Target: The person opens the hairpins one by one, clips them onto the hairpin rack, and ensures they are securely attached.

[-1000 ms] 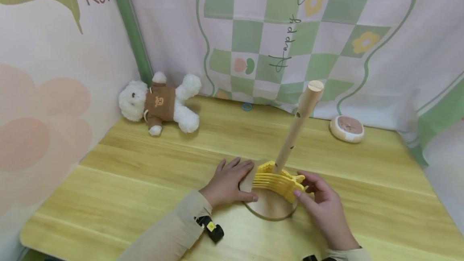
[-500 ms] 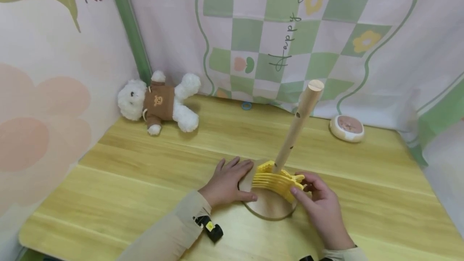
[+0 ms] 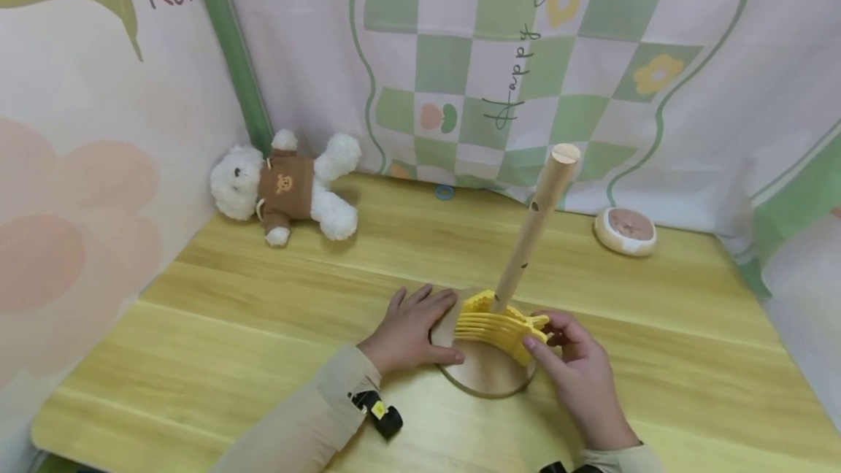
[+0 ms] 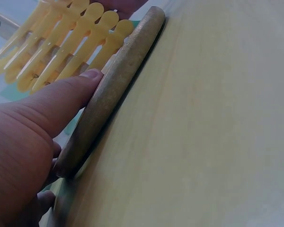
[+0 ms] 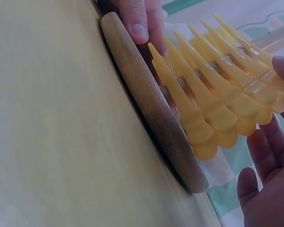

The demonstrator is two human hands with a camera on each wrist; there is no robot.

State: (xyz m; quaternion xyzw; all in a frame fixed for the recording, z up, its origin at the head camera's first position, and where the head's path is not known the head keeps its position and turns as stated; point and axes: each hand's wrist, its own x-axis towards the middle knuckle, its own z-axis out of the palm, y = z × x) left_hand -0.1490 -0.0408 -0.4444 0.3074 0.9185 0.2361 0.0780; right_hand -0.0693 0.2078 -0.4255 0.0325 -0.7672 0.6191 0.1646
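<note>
A pale wooden post (image 3: pixel 535 221) rises from a round wooden base (image 3: pixel 485 377). Several yellow plastic rings with scalloped edges (image 3: pixel 496 331) are stacked around its lower part. My left hand (image 3: pixel 410 331) rests on the left side of the base, its fingers spread and mostly straight. In the left wrist view, the thumb (image 4: pixel 73 94) lies at the base's rim. My right hand (image 3: pixel 585 378) pinches the right edge of the yellow stack between thumb and fingers. The right wrist view shows the rings (image 5: pixel 227 90) as separate layers above the base's rim (image 5: pixel 151 104).
A white plush toy in a brown shirt (image 3: pixel 285 185) lies at the back left of the wooden table (image 3: pixel 230 327). A small blue ring (image 3: pixel 444 192) sits near the back edge. A white and pink oval object (image 3: pixel 626 232) stands at the back right, before a checkered curtain (image 3: pixel 453 64).
The right thumb has moved slightly up and left along the yellow rings' edge. The left hand stays on the base. The head view has shifted a little.
</note>
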